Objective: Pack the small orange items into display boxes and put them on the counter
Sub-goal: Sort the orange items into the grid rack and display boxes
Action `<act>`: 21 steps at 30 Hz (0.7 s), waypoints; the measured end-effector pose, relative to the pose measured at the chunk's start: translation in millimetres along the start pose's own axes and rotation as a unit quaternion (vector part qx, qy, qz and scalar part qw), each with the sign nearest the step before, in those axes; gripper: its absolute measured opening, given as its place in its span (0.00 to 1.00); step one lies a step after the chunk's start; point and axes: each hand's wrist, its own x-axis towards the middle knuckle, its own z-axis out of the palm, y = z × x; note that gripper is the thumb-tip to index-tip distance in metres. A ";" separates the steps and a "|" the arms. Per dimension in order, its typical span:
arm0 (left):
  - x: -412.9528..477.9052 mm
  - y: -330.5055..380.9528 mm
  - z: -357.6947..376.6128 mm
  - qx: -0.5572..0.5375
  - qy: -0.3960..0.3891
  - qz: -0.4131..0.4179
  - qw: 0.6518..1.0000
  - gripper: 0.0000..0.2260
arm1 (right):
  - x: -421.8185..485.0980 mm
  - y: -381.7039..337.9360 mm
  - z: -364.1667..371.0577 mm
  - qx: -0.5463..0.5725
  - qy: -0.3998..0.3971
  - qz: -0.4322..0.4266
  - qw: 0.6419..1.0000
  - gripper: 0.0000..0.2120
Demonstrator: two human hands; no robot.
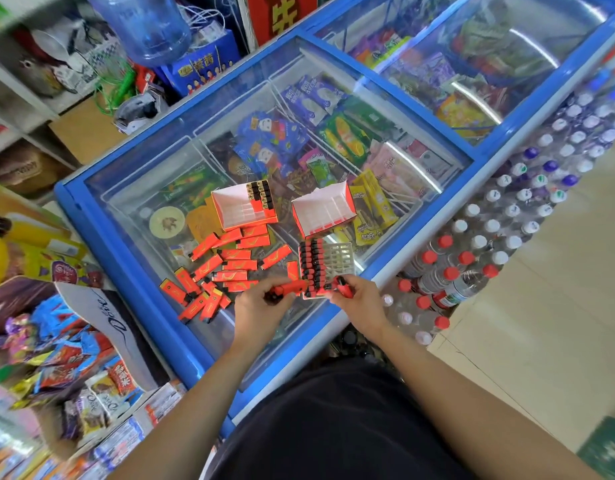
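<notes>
Glaring orange items (236, 253), gold-patterned, black-tipped

Loose orange items (226, 268): flat packs with black ends, scattered at mixed angles on the glass counter (153, 188).
Left display box (243, 209): open, white inside, one row filled.
Right display box (321, 211): open, tilted (seemingly empty).
Grid tray (340, 259): two rows standing upright at its left.
Held orange items (290, 288): one in the left hand (261, 306), one in the right hand (358, 303).
</notes>
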 end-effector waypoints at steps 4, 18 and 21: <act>-2.2 -5.5 1.9 0.000 0.024 0.008 1.000 0.12 | 3.0 5.5 4.6 -0.057 0.005 -0.009 0.998 0.04; -8.3 -6.7 -13.6 -0.034 0.043 -0.029 0.998 0.10 | 5.2 7.0 5.2 -0.075 -0.003 0.010 0.997 0.07; -4.5 -9.5 -13.7 -0.049 0.052 -0.052 0.996 0.10 | 5.4 5.0 -6.2 -0.014 0.022 0.023 0.999 0.08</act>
